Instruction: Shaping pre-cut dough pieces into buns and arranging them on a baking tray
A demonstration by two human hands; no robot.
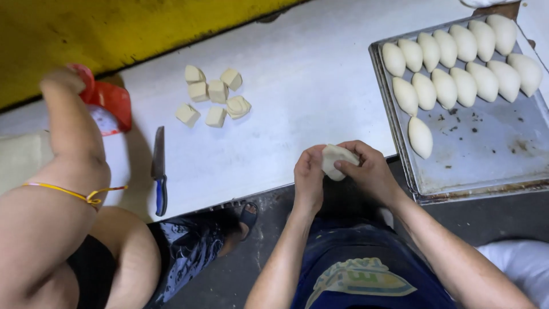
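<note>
Both of my hands hold one piece of pale dough (333, 158) just past the near edge of the white table (297, 97). My left hand (309, 178) cups it from the left; my right hand (369, 170) pinches it from the right with the thumb on top. To the right lies a metal baking tray (486, 154) with two rows of shaped oval dough pieces (457, 63) and one more oval (420, 137) below them. Several cut dough cubes (214, 97) sit in a cluster on the table at the upper left.
A knife with a blue handle (159, 171) lies on the table at left. Another person's arm (68, 149) with a yellow string band reaches toward a red kitchen scale (106, 103). A yellow wall (114, 28) runs behind the table. Dark floor lies below.
</note>
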